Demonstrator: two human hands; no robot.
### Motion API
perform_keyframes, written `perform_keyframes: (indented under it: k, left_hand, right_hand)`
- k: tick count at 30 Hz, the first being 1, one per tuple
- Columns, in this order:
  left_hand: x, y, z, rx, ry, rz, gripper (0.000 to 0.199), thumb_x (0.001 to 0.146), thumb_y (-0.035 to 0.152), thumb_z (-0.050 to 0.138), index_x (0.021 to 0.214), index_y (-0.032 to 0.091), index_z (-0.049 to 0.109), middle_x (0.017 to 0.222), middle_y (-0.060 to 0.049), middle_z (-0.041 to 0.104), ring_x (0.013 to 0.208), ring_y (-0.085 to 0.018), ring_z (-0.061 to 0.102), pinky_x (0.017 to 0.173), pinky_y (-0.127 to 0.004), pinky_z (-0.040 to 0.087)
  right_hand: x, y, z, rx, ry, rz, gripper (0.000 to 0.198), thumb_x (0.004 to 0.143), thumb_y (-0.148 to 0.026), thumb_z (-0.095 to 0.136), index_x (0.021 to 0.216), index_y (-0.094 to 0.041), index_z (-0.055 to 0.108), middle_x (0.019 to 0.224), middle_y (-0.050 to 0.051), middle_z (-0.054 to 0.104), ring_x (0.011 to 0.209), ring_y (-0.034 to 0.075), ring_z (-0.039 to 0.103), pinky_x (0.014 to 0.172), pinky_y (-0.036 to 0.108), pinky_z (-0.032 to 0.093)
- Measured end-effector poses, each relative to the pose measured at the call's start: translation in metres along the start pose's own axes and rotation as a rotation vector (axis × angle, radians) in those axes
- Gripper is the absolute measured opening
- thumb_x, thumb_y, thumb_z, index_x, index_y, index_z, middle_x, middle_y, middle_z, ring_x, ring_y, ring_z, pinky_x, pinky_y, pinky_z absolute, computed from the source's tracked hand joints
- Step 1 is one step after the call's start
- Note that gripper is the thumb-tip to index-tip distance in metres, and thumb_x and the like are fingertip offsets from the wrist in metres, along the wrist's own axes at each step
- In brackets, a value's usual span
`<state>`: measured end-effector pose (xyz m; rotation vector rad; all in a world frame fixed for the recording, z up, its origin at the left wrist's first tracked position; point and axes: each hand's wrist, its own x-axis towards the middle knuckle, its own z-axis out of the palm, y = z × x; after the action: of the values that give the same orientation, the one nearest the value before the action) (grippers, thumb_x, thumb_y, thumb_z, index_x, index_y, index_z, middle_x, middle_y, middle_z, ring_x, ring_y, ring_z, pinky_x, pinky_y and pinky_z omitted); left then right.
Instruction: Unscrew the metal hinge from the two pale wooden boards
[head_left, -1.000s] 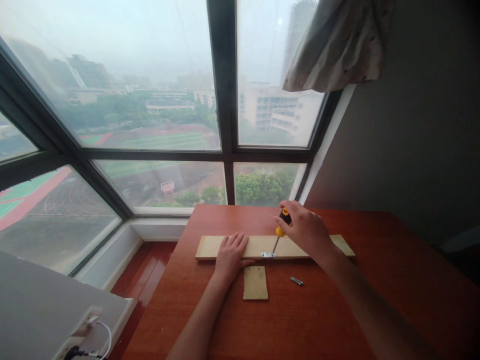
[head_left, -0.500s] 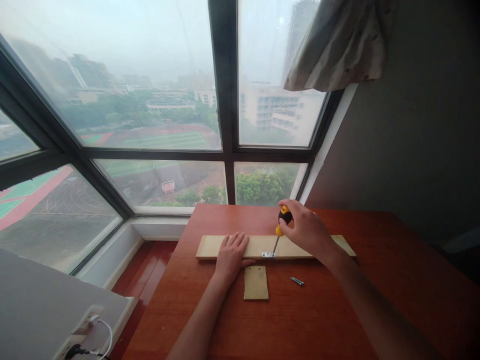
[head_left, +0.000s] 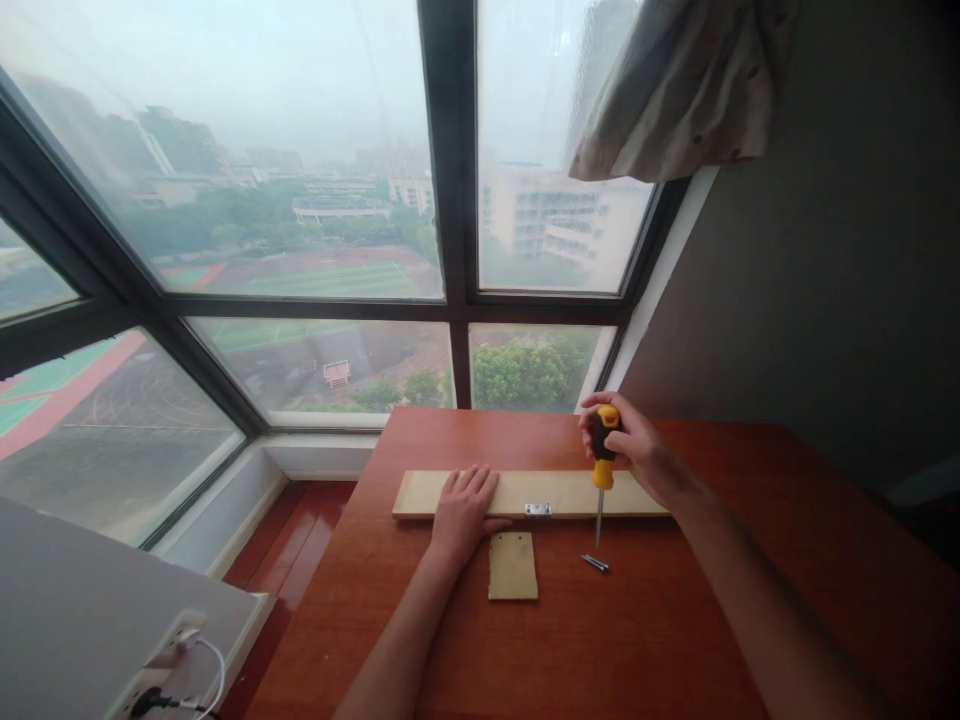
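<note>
My left hand (head_left: 463, 512) lies flat on a long pale wooden board (head_left: 571, 493), its fingers stretched out and its thumb along the near edge. A small metal hinge or bracket (head_left: 538, 510) sits at that edge, right of the hand. Gripped in my right hand (head_left: 636, 447) is a yellow and black screwdriver (head_left: 602, 450), upright with its tip down. The tip is close above a couple of screws (head_left: 595, 564) on the table. Nearer to me, below the bracket, lies a small pale wooden plate (head_left: 513, 567) with two holes at its far edge.
Everything rests on a reddish-brown table (head_left: 435, 650). Large windows (head_left: 300, 200) stand behind it, with a curtain (head_left: 682, 100) at the upper right. A wall with sockets and plugged-in cables (head_left: 184, 645) is at the lower left.
My right hand has lifted the screwdriver off the bracket and carried it right and toward me, over the screws. The left hand has stayed on the board.
</note>
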<state>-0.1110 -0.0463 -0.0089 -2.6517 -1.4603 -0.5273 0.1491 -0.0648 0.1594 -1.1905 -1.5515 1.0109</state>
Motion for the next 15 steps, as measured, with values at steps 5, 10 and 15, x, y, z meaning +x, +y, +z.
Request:
perform_keyframes:
  k: [5,10,15]
  left_hand:
    - [0.0,0.0,-0.001,0.001,-0.004,-0.004,0.068,0.072,0.062,0.064,0.127,0.023,0.052,0.135,-0.011,0.055,0.124,-0.03,0.049,0.104,-0.045,0.035]
    - [0.001,0.001,-0.002,0.009,-0.007,-0.005,0.069,0.071,0.063,0.064,0.127,0.022,0.053,0.134,-0.011,0.055,0.123,-0.03,0.049,0.103,-0.045,0.036]
    - [0.001,0.001,-0.001,0.013,0.009,0.0,0.07,0.07,0.063,0.065,0.127,0.023,0.053,0.133,-0.011,0.056,0.123,-0.03,0.049,0.103,-0.046,0.036]
  right_hand:
    - [-0.002,0.031,0.03,-0.797,-0.141,0.097,0.026,0.088,-0.037,0.041,0.089,-0.019,0.06,0.084,0.006,0.068,0.076,0.018,0.064,0.07,0.03,0.047]
    - [-0.005,0.061,0.059,-1.165,-0.243,0.186,0.034,0.086,-0.041,0.047,0.082,-0.016,0.07,0.085,0.016,0.071,0.083,0.028,0.067,0.071,0.033,0.046]
    - [-0.006,0.074,0.069,-1.243,-0.324,0.219,0.035,0.086,-0.038,0.048,0.09,-0.013,0.073,0.092,0.02,0.071,0.087,0.03,0.067,0.072,0.035,0.046]
